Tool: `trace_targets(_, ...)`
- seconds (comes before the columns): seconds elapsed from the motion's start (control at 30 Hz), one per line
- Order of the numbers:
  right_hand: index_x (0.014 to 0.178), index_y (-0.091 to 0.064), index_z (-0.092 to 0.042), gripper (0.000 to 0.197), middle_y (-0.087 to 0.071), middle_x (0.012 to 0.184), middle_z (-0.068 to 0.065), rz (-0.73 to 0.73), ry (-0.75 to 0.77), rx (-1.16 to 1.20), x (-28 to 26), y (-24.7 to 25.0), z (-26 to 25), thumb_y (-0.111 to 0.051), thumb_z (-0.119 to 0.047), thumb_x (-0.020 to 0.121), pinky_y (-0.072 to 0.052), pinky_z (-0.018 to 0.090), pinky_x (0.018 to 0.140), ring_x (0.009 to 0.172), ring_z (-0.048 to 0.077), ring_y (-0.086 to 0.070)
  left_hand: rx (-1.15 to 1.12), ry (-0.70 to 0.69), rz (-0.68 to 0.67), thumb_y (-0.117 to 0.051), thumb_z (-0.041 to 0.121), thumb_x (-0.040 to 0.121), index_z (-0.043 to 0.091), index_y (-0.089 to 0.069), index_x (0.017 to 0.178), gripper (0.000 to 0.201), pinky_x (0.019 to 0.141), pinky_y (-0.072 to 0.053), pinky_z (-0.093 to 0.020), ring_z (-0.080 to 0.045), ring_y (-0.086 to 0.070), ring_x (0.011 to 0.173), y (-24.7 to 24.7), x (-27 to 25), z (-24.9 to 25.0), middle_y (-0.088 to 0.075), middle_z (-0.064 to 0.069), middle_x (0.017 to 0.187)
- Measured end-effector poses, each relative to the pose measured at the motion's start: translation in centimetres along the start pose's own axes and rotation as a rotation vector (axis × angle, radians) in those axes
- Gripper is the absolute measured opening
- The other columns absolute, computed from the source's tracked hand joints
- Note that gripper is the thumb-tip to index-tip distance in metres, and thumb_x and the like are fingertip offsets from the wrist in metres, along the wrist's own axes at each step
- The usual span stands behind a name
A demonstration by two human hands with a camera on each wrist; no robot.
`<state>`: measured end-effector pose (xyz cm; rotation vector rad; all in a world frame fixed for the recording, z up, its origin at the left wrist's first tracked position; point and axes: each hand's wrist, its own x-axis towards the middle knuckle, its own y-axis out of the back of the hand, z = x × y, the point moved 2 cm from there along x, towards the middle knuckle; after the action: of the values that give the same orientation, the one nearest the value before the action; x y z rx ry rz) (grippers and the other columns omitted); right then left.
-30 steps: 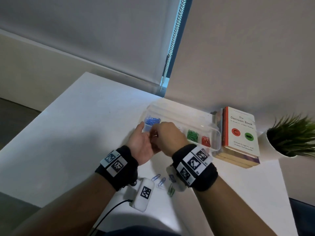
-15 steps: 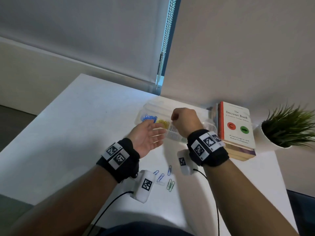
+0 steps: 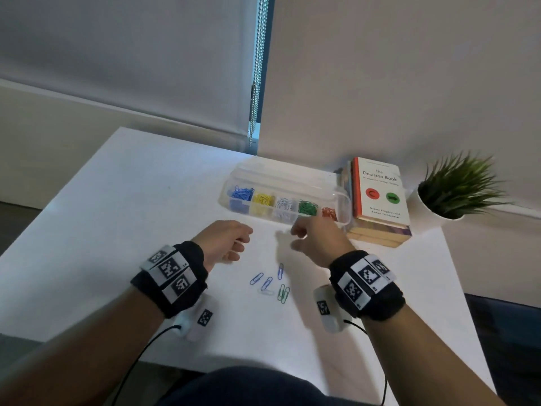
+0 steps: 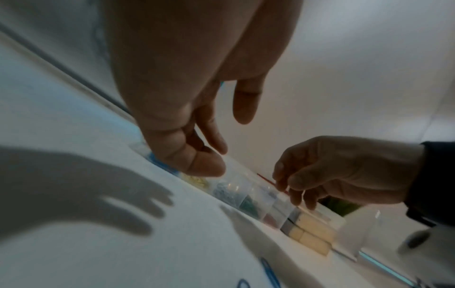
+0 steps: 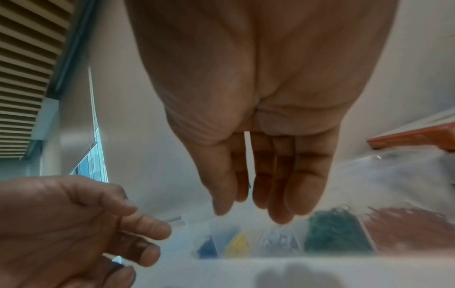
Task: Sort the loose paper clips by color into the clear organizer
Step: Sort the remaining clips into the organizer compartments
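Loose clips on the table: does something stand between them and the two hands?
Nothing visible does. The loose paper clips lie on bare white table, between and just nearer than the left hand and right hand. The clear organizer sits beyond the hands, lid open.

Organizer [image 3: 341, 197]: clear, lid open, far on table; blue, yellow, white, green, red clips sorted left to right.
Loose clips [image 3: 270, 282]: blue, white, green, near, flat.

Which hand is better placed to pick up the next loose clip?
Probably the left hand: it hangs nearer the loose paper clips. The right hand hovers by the clear organizer, fingers extended.
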<state>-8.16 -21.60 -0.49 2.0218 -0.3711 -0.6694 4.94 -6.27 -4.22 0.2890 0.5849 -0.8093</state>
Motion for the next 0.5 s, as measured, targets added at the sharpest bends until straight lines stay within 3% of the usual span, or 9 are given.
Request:
trace_targets(0.1,0.125,-0.057,-0.022,0.048,-0.056,0.126,0.002,-0.139,-0.066,-0.067,-1.3,-2.6,0.9,-0.073,-0.019,0.08,-0.046,0.032,0.096,0.108,0.018,-0.056,0.211,-0.006,-0.054,-0.054,0.011,0.093,0.01,-0.065,0.106,0.017,0.068,-0.045,-0.028,-0.018,-0.054,0.078,-1.1,-0.7,-0.8,-0.06,-0.005,0.09)
trace_targets(0.17,0.133,-0.047,-0.025,0.063,-0.048,0.129,0.004,-0.203,-0.078,-0.127,-1.9,-4.4,1.1,-0.074,-0.015,0.077,-0.046,0.035,0.095,0.114,0.023,-0.053,0.552,-0.075,-0.096,-0.057,0.013,0.091,0.012,-0.06,0.123,0.032,0.083,-0.046,-0.027,-0.022,-0.06,0.101,-1.7,-0.9,-1.6,-0.063,-0.006,0.112)
trace_targets(0.27,0.137,-0.038,-0.023,0.072,-0.038,0.129,0.008,-0.223,-0.058,-0.121,-2.9,-6.2,0.8,-0.072,-0.013,0.074,-0.049,0.041,0.092,0.111,0.031,-0.054,0.994,-0.148,-0.112,-0.062,0.018,0.089,0.016,-0.046,0.14,0.054,0.101,-0.037,-0.023,-0.018,-0.048,0.126,-2.3,-1.4,-2.7,-0.049,-0.003,0.138)
trace_targets(0.4,0.116,-0.051,-0.019,0.045,-0.039,0.119,0.007,-0.178,-0.046,-0.064,-3.0,-7.3,0.3,-0.065,-0.01,0.074,-0.051,0.039,0.088,0.096,0.029,-0.057,1.174,-0.191,-0.113,-0.07,0.017,0.084,0.017,-0.04,0.144,0.067,0.104,-0.041,-0.032,-0.022,-0.047,0.126,-3.6,-1.3,-4.4,-0.037,-0.004,0.139)
trace_targets(0.5,0.095,-0.052,-0.022,0.028,-0.045,0.108,0.005,-0.144,-0.032,-0.067,-2.6,-7.8,0.5,-0.063,-0.011,0.072,-0.047,0.031,0.08,0.089,0.023,-0.054,1.215,-0.233,-0.079,-0.068,0.013,0.084,0.013,-0.047,0.135,0.055,0.101,-0.044,-0.038,-0.027,-0.051,0.121,-4.3,-0.9,-5.1,-0.043,-0.007,0.134)
